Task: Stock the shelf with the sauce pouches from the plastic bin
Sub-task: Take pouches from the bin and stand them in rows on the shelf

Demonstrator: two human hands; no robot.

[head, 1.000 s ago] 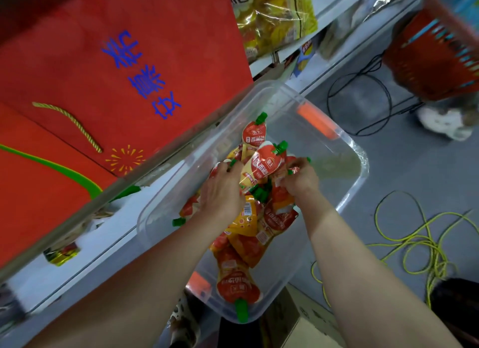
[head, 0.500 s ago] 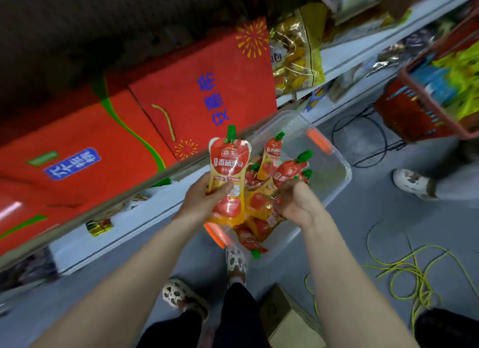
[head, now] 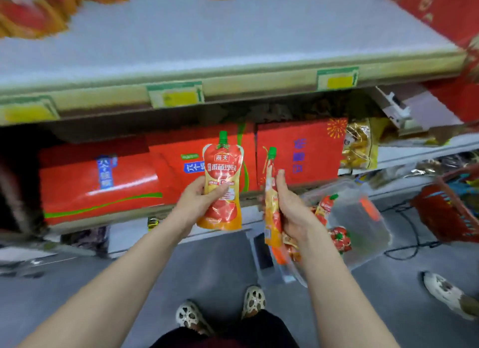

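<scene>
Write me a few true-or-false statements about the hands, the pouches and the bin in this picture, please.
1. The left hand holds a pouch with its green cap pointing up. True.
2. The right hand is empty. False: it grips an edge-on pouch.
3. The bin has other pouches in it. True.
4. The boxes behind the hands are blue. False: they are red.

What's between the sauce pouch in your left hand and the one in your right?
Nothing: the head view shows a bare gap between the left pouch and right pouch, with only a red box behind it.
</scene>
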